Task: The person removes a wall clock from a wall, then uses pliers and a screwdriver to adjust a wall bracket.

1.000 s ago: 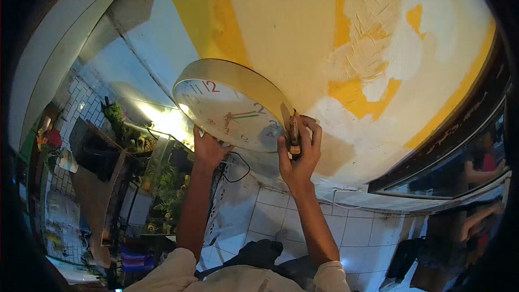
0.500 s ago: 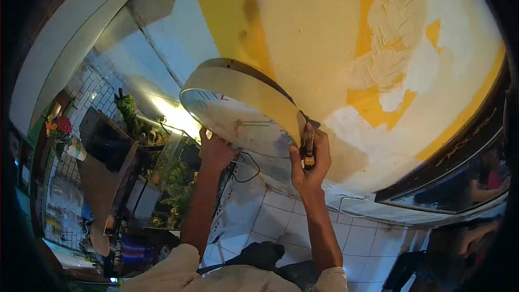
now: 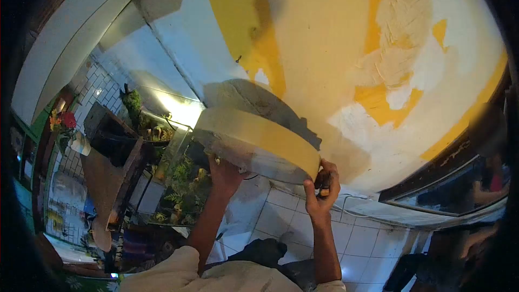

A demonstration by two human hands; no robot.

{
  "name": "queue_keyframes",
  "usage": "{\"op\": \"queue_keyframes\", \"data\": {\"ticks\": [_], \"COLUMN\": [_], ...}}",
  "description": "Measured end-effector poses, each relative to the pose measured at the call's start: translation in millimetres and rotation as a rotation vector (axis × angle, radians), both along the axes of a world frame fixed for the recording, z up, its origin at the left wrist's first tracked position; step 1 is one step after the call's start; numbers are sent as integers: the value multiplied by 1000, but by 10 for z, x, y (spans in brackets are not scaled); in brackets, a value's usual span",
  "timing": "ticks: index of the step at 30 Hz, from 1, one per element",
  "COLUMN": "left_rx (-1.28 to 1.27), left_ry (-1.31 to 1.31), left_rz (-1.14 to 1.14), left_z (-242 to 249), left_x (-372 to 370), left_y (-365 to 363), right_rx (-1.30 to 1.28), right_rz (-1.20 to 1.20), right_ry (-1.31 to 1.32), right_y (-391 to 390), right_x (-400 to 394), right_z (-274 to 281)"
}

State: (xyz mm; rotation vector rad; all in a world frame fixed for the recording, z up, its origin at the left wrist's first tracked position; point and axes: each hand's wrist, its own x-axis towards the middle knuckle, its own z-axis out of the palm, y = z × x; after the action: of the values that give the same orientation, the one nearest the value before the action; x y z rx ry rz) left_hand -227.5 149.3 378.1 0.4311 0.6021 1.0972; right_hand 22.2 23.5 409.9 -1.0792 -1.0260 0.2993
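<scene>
A large round wall clock with a deep cream rim is held tilted between my hands, its shadow falling on the wall behind. My left hand is closed on its lower left edge, the fingers partly hidden. At the right end, my right hand grips the rim between thumb and fingers. A small dark object with an orange-brown end also sits in that hand; I cannot tell what it is. The clock's face is seen edge-on and smeared by motion.
The wall is painted cream and yellow, with rough white patches. A small nail-like spot shows above the clock. At left stands a lit glass tank with green plants. On the right, a person is near a dark-framed window.
The clock has moved down and slightly right, away from the upper wall, and its face has turned more edge-on. Both hands have lowered with it, still holding it.
</scene>
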Motion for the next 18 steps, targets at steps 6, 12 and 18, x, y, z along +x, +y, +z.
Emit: {"op": "queue_keyframes", "data": {"ticks": [6, 12, 18], "left_rx": [-84, 20, -30], "left_ry": [-35, -155, 79], "left_rz": [-42, -336, -459], "left_z": [-4, -213, -35], "left_x": [205, 432, 1084], "left_y": [-463, -699, -1202], "right_rx": [107, -14, 63], "right_rz": [-95, -253, -378], "right_ry": [244, -41, 70], "right_y": [-565, -1328, -1978], "right_x": [58, 339, 363], "right_z": [-388, -494, -454]}}
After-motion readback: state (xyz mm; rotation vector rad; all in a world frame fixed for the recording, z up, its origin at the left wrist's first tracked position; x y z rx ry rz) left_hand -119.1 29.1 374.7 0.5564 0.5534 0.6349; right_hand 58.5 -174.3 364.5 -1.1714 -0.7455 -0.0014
